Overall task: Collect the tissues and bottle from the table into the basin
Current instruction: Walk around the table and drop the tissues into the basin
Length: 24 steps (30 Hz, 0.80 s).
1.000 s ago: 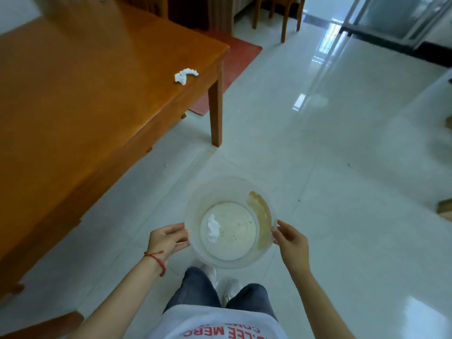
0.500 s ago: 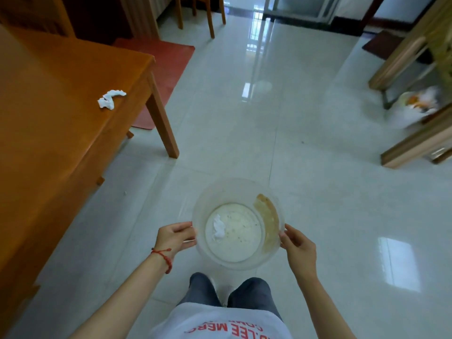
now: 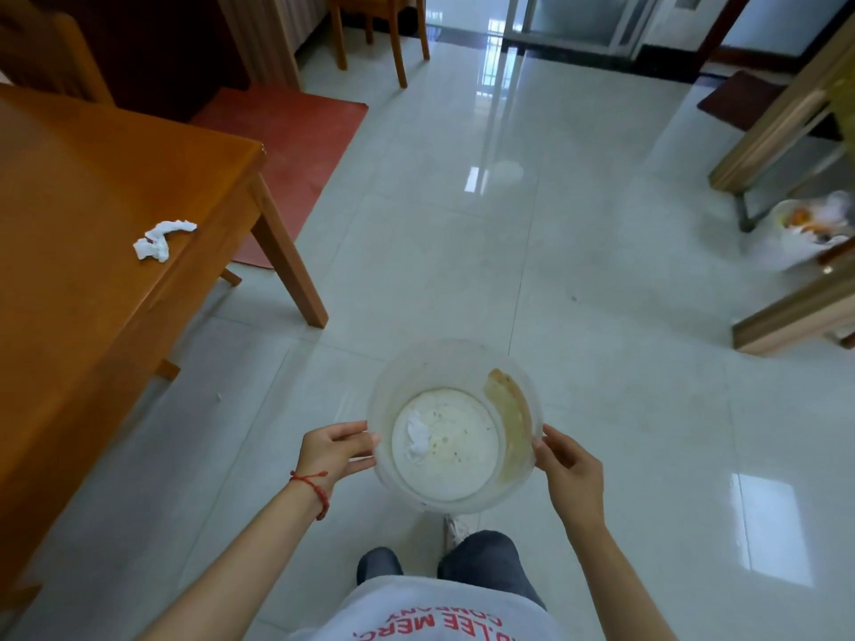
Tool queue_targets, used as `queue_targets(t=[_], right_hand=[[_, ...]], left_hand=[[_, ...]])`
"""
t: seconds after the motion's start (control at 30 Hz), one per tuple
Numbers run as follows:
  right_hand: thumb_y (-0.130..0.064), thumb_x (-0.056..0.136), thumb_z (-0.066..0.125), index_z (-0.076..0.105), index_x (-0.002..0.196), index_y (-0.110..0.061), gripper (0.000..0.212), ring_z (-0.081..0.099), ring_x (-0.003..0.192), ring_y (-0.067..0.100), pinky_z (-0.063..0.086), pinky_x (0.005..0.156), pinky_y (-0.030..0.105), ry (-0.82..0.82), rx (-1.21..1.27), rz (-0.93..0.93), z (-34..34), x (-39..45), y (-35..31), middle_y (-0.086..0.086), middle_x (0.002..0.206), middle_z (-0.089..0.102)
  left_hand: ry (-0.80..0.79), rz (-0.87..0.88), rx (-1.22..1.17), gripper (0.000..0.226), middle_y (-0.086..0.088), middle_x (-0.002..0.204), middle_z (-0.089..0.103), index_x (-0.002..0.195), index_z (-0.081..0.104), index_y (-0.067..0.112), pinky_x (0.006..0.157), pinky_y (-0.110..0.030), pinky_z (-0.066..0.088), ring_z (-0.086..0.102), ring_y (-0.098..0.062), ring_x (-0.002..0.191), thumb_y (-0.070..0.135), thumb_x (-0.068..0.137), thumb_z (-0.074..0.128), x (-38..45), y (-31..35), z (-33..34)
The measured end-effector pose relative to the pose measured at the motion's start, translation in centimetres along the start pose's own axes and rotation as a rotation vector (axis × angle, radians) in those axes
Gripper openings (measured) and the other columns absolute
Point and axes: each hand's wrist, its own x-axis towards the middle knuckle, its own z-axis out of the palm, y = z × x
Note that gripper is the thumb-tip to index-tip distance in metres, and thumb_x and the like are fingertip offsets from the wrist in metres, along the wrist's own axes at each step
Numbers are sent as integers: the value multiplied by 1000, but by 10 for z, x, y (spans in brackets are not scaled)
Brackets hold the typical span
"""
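I hold a round, clear plastic basin (image 3: pixel 462 358) over the floor in front of me. My left hand (image 3: pixel 334 451) grips its left rim and my right hand (image 3: pixel 570 469) grips its right rim. One crumpled white tissue (image 3: pixel 416 436) lies inside on the bottom, and a brown stain runs along the right inner wall. Another crumpled white tissue (image 3: pixel 159 239) lies on the orange wooden table (image 3: pixel 69 201) at the left, near its right edge. No bottle is in view.
A red mat (image 3: pixel 296 145) lies beyond the table's corner leg (image 3: pixel 287 261). A wooden chair (image 3: pixel 379 30) stands at the back. At the right are wooden furniture frames (image 3: pixel 782 127) and a white bag of rubbish (image 3: pixel 805 229). Glossy white tiles cover the floor.
The view has swung to the right, so the table and its tissue now sit further left. Both hands keep hold of the basin, and the furniture and bag at the right came into sight.
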Motion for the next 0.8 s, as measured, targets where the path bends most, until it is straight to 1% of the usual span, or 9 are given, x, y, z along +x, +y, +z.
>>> queue_targets(t=[0.07, 0.17, 0.37, 0.53, 0.63, 0.7, 0.8], right_hand=[[-21, 83, 67, 67, 111, -15, 29, 68, 88, 16, 53, 90, 44, -20, -9, -9, -6, 26, -13, -9, 89, 71], [-20, 83, 67, 66, 111, -15, 29, 68, 88, 16, 53, 90, 43, -52, -23, -30, -15, 62, -34, -10, 88, 70], [-18, 83, 67, 67, 110, -13, 28, 68, 89, 19, 53, 90, 44, -112, -58, -72, -12, 124, -71, -5, 91, 71], [-19, 83, 67, 65, 113, -11, 31, 67, 90, 20, 52, 92, 47, -167, -97, -69, 15, 171, -98, -4, 92, 70], [-19, 83, 66, 65, 113, -11, 31, 67, 90, 20, 52, 91, 46, -195, -110, -70, 39, 197, -117, -2, 92, 71], [-20, 84, 66, 66, 112, -12, 29, 68, 89, 19, 53, 90, 44, -221, -116, -83, 55, 213, -132, -2, 91, 71], [-20, 83, 66, 68, 105, -19, 21, 69, 86, 16, 54, 88, 42, -255, -146, -103, 79, 235, -155, -8, 86, 71]], left_hand=[[23, 6, -17, 16, -15, 80, 68, 87, 65, 1, 52, -24, 58, 66, -26, 70, -5, 72, 71, 8, 12, 19], [69, 24, -20, 21, -15, 81, 68, 92, 64, -2, 51, -23, 58, 66, -24, 70, -1, 73, 72, 21, 28, 44], [132, 9, -47, 23, -14, 82, 67, 91, 63, -1, 51, -23, 58, 65, -23, 71, 4, 72, 75, 50, 58, 73], [188, -9, -69, 25, -14, 81, 65, 92, 62, -3, 51, -25, 59, 64, -24, 68, 3, 72, 74, 86, 85, 76], [213, -7, -87, 18, -13, 78, 65, 86, 62, -1, 48, -23, 57, 64, -23, 66, 2, 73, 73, 113, 103, 71], [225, -7, -109, 14, -13, 76, 65, 81, 62, 3, 47, -22, 57, 63, -22, 66, 2, 73, 73, 132, 116, 67], [250, -7, -140, 13, -11, 75, 65, 77, 62, 6, 46, -21, 56, 63, -21, 64, 3, 73, 74, 155, 137, 61]])
